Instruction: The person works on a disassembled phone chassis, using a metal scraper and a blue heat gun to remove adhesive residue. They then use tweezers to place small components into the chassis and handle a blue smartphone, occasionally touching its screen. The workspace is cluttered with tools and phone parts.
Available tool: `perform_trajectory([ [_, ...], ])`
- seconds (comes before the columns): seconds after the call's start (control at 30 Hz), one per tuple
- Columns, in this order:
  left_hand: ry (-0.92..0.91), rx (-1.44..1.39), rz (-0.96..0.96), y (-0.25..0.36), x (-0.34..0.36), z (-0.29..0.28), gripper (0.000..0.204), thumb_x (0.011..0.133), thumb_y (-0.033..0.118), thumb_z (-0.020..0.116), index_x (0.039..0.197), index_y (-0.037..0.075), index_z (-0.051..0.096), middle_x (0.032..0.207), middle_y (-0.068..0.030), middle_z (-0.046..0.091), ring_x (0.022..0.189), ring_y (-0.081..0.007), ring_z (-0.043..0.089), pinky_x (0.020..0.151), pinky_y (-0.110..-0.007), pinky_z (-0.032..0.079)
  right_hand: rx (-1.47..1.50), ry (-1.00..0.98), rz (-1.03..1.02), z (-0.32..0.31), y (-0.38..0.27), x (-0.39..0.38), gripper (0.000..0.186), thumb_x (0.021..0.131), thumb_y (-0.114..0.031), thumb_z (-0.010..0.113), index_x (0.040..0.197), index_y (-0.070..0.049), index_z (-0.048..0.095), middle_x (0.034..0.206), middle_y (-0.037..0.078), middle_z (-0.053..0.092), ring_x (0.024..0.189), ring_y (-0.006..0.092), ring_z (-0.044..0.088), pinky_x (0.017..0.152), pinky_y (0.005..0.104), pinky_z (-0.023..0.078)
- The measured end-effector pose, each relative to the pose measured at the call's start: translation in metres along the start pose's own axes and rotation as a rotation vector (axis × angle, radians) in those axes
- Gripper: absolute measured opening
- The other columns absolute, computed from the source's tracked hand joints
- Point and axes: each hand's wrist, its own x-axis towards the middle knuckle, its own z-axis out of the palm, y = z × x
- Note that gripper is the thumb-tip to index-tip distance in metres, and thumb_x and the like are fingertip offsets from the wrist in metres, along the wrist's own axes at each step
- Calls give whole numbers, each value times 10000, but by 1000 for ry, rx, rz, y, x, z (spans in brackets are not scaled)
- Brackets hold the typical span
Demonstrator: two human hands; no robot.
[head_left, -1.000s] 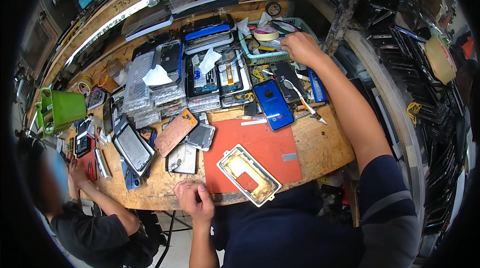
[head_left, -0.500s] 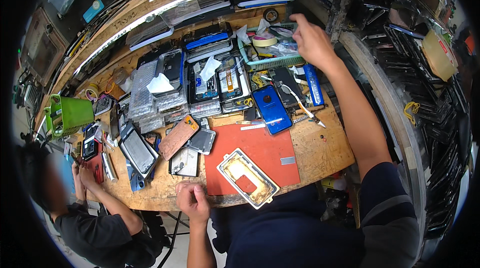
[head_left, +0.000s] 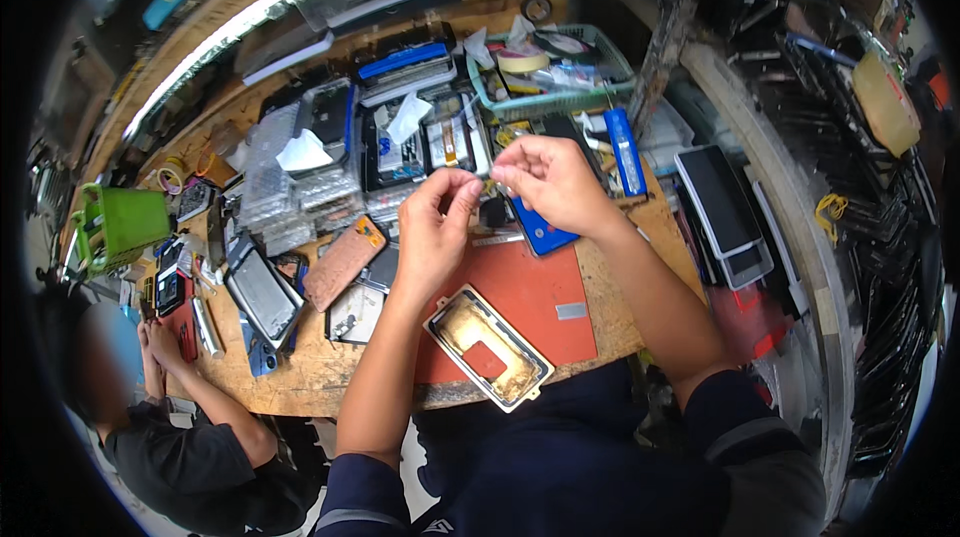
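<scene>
Over the middle of the bench my left hand point(head_left: 436, 229) and my right hand point(head_left: 556, 183) come close together, thumbs and forefingers pinched. Anything between the fingertips is too small to make out. Partly covered by my right hand is a blue-screened phone point(head_left: 543, 234). Below the hands, a white rectangular frame point(head_left: 538, 349) with a yellowed inner surface and a square opening lies tilted on an orange mat point(head_left: 540, 282), overhanging the bench's front edge. A small grey strip point(head_left: 571, 311) rests on the mat, right of the frame.
A green basket point(head_left: 628, 97) holding tape and small items stands at the back. Stacked phone parts point(head_left: 320, 177) fill the back left. A copper-coloured phone panel point(head_left: 337, 272) lies left of the mat. Another person point(head_left: 200, 437) sits at the left, hands together, near a bright green basket point(head_left: 130, 222).
My right hand has come back from the basket to the middle of the bench. My left hand has risen from the front edge to meet it. The view has shifted slightly.
</scene>
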Motion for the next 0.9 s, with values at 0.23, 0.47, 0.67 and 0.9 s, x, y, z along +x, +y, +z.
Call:
perform_trajectory([
  [0.23,145,-223,26,-36,-17,-14,105,1095,134,674,1146,42,676,969,-13,712,782,-59,583,689,-229,483,27,466,-195,-50,4,-9,125,1034,-94,741,1110,4,728,875,38,737,680,40,617,589,211,510],
  [0.47,279,-310,-4,-34,-10,-24,236,1113,135,638,1312,8,645,923,-23,665,803,-77,601,696,-236,508,-697,504,-199,-43,-3,-21,230,985,-233,792,945,-9,761,671,110,706,561,183,666,548,342,510],
  [0.67,409,-433,92,-36,-8,-36,221,1091,138,687,1262,1,657,908,-17,651,739,-75,575,647,-231,477,-623,683,-122,-70,-16,-21,200,1058,-188,734,1019,3,778,728,-17,694,600,24,557,542,230,438],
  [0.9,535,-265,82,-37,-3,-47,158,1080,144,714,1185,30,687,975,27,661,816,-35,536,712,-199,433,-1101,301,40,-70,4,-24,204,904,-160,796,1034,-6,764,812,146,755,724,298,732,689,413,556],
])
